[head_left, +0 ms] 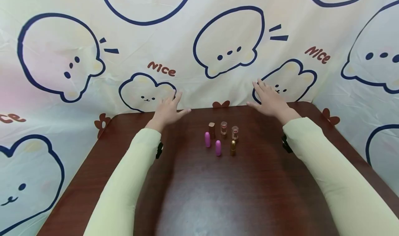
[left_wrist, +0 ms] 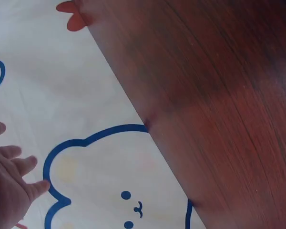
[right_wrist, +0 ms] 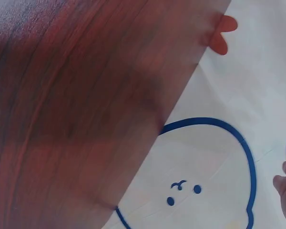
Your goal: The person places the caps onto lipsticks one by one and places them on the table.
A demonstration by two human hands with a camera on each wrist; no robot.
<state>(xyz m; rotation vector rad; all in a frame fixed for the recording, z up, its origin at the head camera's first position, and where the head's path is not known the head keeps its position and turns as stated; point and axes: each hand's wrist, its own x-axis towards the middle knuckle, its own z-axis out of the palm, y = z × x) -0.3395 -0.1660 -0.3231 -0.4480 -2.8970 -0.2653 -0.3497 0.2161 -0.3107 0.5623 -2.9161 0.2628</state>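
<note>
A pale cartoon-printed cloth (head_left: 174, 45) borders the glossy brown table (head_left: 199, 191) on 3 sides.

Tabletop (head_left: 187, 198): dark red-brown, darker streaky wood grain, whitish glare on the near part. Backdrop cloth (head_left: 179, 43): off-white, going pale blue-grey toward left and right; print is navy cartoon-head outlines with navy dot eyes, faint yellow ear patches, rust-red "Nice" lettering, rust-red flowers. Small stuff: left magenta piece (head_left: 207, 139) and right magenta piece (head_left: 218, 148), both plain; gold piece (head_left: 233, 148) right of those; brown block (head_left: 212, 130) far left, paler tan top; left clear piece (head_left: 223, 128) and right clear piece (head_left: 235, 133), both see-through with reddish-brown tint. Left sleeve (head_left: 124, 180), right sleeve (head_left: 330, 173): plain pale yellow-green. Left wrist strap (head_left: 159, 150), right wrist strap (head_left: 286, 144): black.
</note>
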